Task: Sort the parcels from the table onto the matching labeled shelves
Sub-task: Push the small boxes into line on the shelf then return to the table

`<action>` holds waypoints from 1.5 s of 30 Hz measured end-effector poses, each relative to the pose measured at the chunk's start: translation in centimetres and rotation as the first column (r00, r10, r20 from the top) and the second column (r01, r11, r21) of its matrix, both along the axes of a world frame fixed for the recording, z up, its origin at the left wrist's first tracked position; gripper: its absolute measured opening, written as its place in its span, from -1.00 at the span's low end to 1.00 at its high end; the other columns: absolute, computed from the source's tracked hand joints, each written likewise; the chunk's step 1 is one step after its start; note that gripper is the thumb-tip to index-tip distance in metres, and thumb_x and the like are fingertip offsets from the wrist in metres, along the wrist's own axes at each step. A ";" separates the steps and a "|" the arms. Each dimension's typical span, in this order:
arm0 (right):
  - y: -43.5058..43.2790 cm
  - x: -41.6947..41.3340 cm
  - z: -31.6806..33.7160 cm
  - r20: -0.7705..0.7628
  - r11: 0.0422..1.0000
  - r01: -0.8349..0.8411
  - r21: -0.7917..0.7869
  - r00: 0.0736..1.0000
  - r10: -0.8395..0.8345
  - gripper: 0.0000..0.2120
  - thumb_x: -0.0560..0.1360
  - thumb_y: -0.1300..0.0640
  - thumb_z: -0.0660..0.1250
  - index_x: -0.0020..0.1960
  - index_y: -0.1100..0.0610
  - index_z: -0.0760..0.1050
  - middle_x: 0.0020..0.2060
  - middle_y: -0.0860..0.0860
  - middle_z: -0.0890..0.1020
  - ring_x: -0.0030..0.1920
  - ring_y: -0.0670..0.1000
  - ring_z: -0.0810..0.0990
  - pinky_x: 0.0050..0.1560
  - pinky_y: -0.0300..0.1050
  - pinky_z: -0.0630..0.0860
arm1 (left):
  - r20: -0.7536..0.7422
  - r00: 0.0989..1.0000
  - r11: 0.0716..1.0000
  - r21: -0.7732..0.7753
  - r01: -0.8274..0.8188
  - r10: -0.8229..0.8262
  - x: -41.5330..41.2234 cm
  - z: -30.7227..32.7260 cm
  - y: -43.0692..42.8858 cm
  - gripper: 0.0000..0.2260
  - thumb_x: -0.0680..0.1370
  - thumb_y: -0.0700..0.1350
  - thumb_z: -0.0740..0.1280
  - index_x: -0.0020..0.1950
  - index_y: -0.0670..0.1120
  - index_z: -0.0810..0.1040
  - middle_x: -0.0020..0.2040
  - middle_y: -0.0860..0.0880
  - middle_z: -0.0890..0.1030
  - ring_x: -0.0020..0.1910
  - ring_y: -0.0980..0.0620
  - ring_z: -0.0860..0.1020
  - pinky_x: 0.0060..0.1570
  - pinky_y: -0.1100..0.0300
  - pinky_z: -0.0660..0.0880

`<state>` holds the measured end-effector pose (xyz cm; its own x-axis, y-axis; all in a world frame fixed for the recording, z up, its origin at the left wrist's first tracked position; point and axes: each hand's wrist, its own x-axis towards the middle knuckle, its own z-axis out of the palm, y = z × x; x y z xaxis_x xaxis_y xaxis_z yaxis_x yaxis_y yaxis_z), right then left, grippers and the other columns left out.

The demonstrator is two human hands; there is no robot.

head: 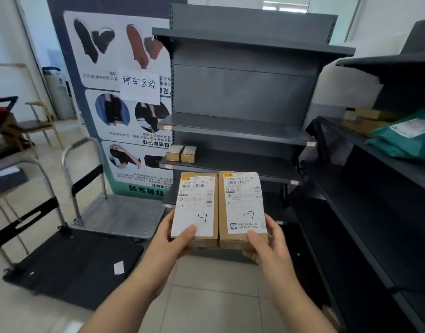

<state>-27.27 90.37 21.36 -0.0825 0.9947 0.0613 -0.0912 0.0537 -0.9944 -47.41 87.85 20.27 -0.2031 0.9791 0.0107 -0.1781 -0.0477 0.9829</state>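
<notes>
2 parcels in hand, 1 each, both up in the air & resting on nothing. L hand [175, 239] grips the left parcel [197, 207] at its near end, thumb curled over the white label, other fingers wrapped under. R hand [266, 243] grips the right parcel [242, 207] the same way, thumb on the top face by the near edge. Both are brown cardboard boxes w/ white shipping labels facing the cam. They're held side by side, long edges touching or almost; can't tell which. Each label has "1-7" handwritten.

Behind them is the front shelf unit [242, 92], dark grey, w/ 3 boards plainly showing and lower ones hidden by the parcels. Small tags sit on the board front edges, too small to read. 2 small boxes [189, 154] sit touching at the left end of the 3rd board.

On the right is a 2nd rack, the side shelf unit [375, 188]. 1 green mailer [403, 138] lies on it beside flat brown boxes, count unclear.

On the floor at left are 2 trolleys: silver trolley [125, 217] and black trolley [74, 265]. There's 1 banner [120, 116] w/ 1 paper sign [139, 86] stuck on it.
</notes>
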 end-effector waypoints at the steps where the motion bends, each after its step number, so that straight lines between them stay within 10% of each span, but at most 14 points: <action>1: 0.5 -1.0 -0.3 -0.008 1.000 0.004 -0.009 1.000 -0.004 -0.56 0.52 0.15 0.31 0.33 -0.11 0.29 0.09 -0.09 0.61 0.08 -0.02 0.61 -0.04 -0.12 0.58 | -0.007 1.000 1.000 -0.006 0.005 -0.005 -0.9 -0.2 0.7 -0.48 0.37 0.05 0.40 0.31 0.19 0.37 0.12 0.16 0.63 0.09 0.09 0.61 0.01 0.11 0.55; 45: 53.1 -12.8 -10.5 0.054 0.885 0.035 -0.465 0.998 -0.012 -0.49 0.47 0.04 0.38 0.38 -0.06 0.30 0.14 -0.01 0.58 0.09 0.02 0.59 0.10 0.06 0.56 | 0.167 0.986 0.956 -0.290 0.047 0.003 -12.8 -11.1 52.4 -0.46 0.37 -0.01 0.44 0.34 0.07 0.41 0.16 0.06 0.63 0.14 0.06 0.60 0.16 0.04 0.52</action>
<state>-40.03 143.45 10.85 -0.0499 0.9094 -0.4130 -0.0474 -0.4152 -0.9085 -60.20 140.27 9.19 -0.1561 0.9384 -0.3083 -0.3358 0.2431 0.9100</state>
